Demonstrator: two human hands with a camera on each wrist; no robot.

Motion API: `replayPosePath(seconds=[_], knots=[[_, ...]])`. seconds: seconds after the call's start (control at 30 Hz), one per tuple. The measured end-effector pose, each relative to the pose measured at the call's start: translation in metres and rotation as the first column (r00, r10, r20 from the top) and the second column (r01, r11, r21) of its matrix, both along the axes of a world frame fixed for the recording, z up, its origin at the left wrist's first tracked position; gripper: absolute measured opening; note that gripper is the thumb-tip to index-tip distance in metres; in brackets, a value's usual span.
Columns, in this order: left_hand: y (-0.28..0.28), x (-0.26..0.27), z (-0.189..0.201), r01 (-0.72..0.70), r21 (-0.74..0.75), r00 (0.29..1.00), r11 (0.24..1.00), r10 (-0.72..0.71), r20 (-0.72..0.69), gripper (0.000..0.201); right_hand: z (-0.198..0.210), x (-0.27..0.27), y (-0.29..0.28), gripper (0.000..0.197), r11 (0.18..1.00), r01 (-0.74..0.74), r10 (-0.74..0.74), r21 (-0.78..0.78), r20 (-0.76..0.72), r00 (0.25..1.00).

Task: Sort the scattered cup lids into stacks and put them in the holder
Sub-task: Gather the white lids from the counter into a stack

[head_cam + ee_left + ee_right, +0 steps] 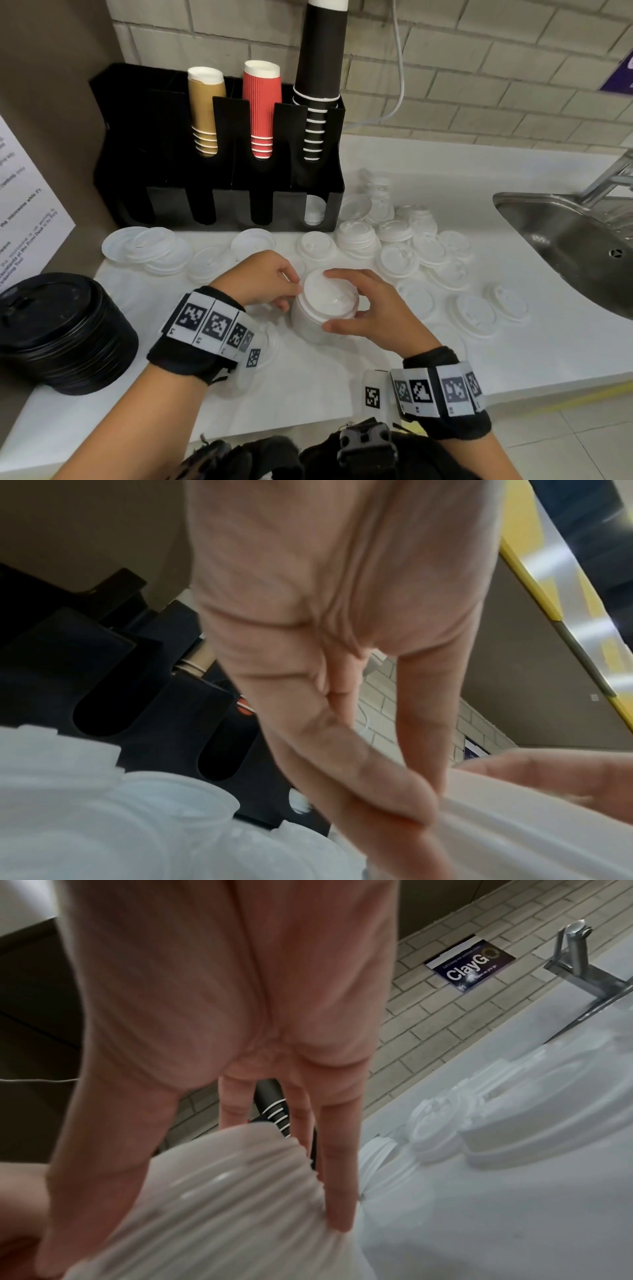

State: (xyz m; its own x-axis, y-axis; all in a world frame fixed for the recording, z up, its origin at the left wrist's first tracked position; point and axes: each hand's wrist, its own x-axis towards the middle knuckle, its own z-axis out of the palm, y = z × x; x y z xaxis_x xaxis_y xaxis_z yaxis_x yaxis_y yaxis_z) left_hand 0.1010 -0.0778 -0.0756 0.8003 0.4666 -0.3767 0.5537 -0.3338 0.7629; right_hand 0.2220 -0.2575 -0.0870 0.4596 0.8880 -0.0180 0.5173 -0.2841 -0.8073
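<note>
A person stands at a white counter [445,370], seen from above. Both hands hold one stack of white lids [325,305] near the middle of the counter. The left hand [263,277] pinches the stack's left edge with thumb and fingertips. The right hand [370,308] curls round its right side, thumb near, fingers on the far rim.

More white lids [404,246] lie scattered and in short piles to the right and far side, and some flatter ones lie to the left. A black holder [219,161] stands at the far left against a brick wall; its rear slots hold tan cups [205,109], red cups [262,109] and black cups [318,78]. Its front right slot shows a few white lids. A stack of black lids [65,332] sits at the near left. A steel sink [565,240] lies at the right.
</note>
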Motion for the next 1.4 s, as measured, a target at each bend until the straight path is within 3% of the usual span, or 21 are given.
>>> replayPosePath(seconds=[0.17,0.37,0.43,0.53,0.63,0.7,0.77,0.83,0.9,1.03,1.13,1.23,1.33,1.4], knots=[[0.004,0.003,0.000,-0.031,-0.066,1.000,0.997,0.031,-0.002,0.005,-0.003,-0.001,-0.001,0.072,0.998,0.030,-0.029,0.047,-0.011,1.000],[0.003,0.006,0.001,-0.008,-0.010,0.998,1.000,0.008,-0.060,0.007,-0.007,0.000,0.002,0.069,0.997,0.024,-0.022,0.068,-0.023,0.999],[-0.001,0.006,0.003,0.069,0.036,0.997,0.997,-0.068,-0.029,0.035,-0.009,0.001,0.002,0.069,0.996,0.035,-0.033,0.079,-0.034,0.999],[-0.007,0.007,0.012,0.350,0.206,0.932,0.914,-0.361,0.017,0.078,-0.009,0.002,0.002,0.068,0.998,0.003,-0.001,0.062,-0.033,0.999],[-0.013,0.013,0.014,0.395,0.251,0.908,0.884,-0.417,0.039,0.080,-0.001,0.014,-0.004,0.059,1.000,0.003,-0.003,-0.008,-0.012,1.000],[-0.013,0.014,0.011,0.348,0.285,0.932,0.893,-0.363,0.001,0.082,0.006,0.031,-0.010,0.042,0.987,0.157,-0.153,-0.042,0.080,0.985],[-0.012,0.013,0.007,0.322,0.284,0.943,0.903,-0.331,-0.017,0.084,0.011,0.050,-0.015,0.041,0.917,0.327,-0.266,-0.228,0.261,0.928],[-0.012,0.013,0.005,0.304,0.267,0.949,0.915,-0.316,0.004,0.084,0.012,0.063,-0.014,0.055,0.740,0.438,-0.243,-0.510,0.405,0.881],[-0.013,0.013,0.004,0.287,0.269,0.952,0.920,-0.305,0.027,0.085,0.012,0.069,-0.010,0.064,0.604,0.479,-0.214,-0.637,0.449,0.868],[-0.014,0.013,0.001,0.263,0.266,0.958,0.927,-0.283,0.039,0.092,0.007,0.069,0.001,0.063,0.562,0.445,-0.172,-0.697,0.428,0.887],[-0.015,0.016,0.000,0.256,0.293,0.959,0.921,-0.280,0.046,0.089,0.011,0.066,0.002,0.064,0.581,0.409,-0.165,-0.703,0.391,0.906],[-0.016,0.019,-0.002,0.236,0.292,0.963,0.927,-0.263,0.058,0.090,0.029,0.067,-0.003,0.052,0.707,0.329,-0.197,-0.626,0.272,0.942],[-0.016,0.021,-0.006,0.217,0.286,0.967,0.933,-0.246,0.067,0.094,0.045,0.058,-0.009,0.037,0.901,0.225,-0.219,-0.372,0.061,0.974],[-0.017,0.021,-0.008,0.198,0.284,0.970,0.938,-0.230,0.083,0.100,0.047,0.045,-0.010,0.034,0.972,0.168,-0.180,-0.164,-0.057,0.982]])
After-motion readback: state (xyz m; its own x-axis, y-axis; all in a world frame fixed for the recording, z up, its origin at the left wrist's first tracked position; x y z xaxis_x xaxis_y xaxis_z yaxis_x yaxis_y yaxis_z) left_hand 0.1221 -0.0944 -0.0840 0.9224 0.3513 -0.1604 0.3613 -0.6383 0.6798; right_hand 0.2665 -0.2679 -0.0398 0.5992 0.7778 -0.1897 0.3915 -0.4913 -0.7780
